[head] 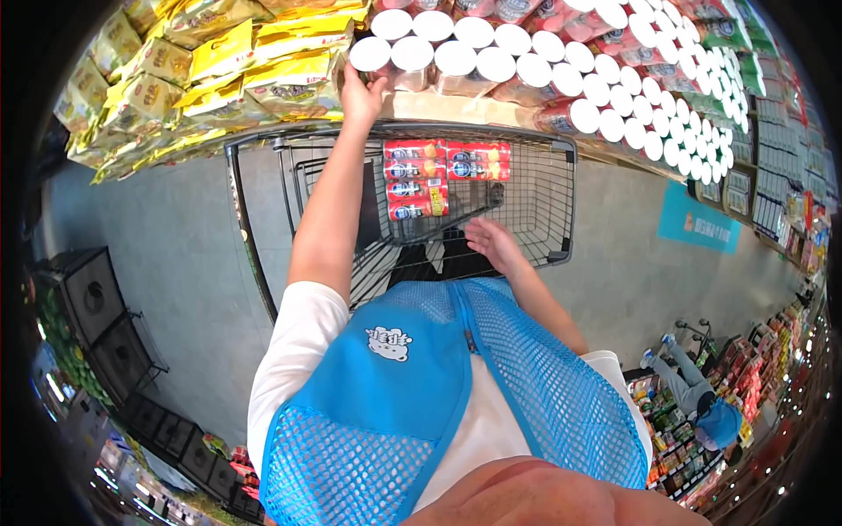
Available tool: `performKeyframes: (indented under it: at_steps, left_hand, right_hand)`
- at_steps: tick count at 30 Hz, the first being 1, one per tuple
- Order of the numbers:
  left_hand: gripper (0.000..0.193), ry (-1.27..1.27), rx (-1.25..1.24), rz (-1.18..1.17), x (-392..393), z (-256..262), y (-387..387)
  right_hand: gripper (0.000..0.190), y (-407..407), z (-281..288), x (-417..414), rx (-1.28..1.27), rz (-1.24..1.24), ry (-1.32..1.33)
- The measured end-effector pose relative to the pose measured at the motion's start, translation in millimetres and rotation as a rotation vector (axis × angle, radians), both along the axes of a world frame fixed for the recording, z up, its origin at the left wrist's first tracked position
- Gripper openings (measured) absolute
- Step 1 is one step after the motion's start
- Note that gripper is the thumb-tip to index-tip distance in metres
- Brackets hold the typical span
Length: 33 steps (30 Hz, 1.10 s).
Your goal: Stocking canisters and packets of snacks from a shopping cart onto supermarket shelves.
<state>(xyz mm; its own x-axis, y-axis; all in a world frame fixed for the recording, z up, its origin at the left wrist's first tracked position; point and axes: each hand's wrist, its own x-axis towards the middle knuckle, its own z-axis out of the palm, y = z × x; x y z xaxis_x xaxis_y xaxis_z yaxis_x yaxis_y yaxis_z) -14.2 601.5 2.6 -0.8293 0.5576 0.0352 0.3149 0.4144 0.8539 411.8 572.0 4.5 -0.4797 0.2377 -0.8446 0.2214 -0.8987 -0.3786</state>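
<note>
My left hand point(360, 97) reaches over the far side of a black wire shopping cart point(556, 197). Its fingers and thumb are around a white-lidded canister point(370, 55) at the left front corner of the display; the fingertips are partly hidden. Over the cart's near side, my right hand point(492, 242) is empty, its fingers extended and a little apart. Several red canisters lie on their sides in the cart: one group point(416, 191) is stacked in a column, and another group point(479, 161) adjoins its upper right.
Yellow snack bags point(217, 72) are piled left of the canisters. More white-lidded canisters point(595, 89) run along the display to the right. Black crates point(92, 289) stand at far left. Another person point(691, 388) is by shelves at lower right. A blue sign point(698, 217) is below the display.
</note>
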Motion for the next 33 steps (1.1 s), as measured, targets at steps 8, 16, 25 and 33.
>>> performKeyframes:
  at_steps: [8, 16, 25, 33]
  left_hand:
    - [0.069, 0.102, -0.068, 0.037, 25, 7, 1]
    - [0.042, 0.513, -0.54, -0.205, 44, -21, -31]
    - [0.056, 0.443, -1.038, -0.759, 37, 3, -7]
    - [0.047, 0.557, -0.9, -0.656, 45, 2, -13]
  right_hand:
    - [0.042, -3, -5, 2, 0.006, 0.009, -0.048]
    - [0.036, 19, -68, 15, 0.15, 0.077, -0.232]
    - [0.041, 75, -194, 44, 0.316, 0.31, -0.554]
    - [0.069, 132, -255, 25, 0.855, 0.612, -0.924]
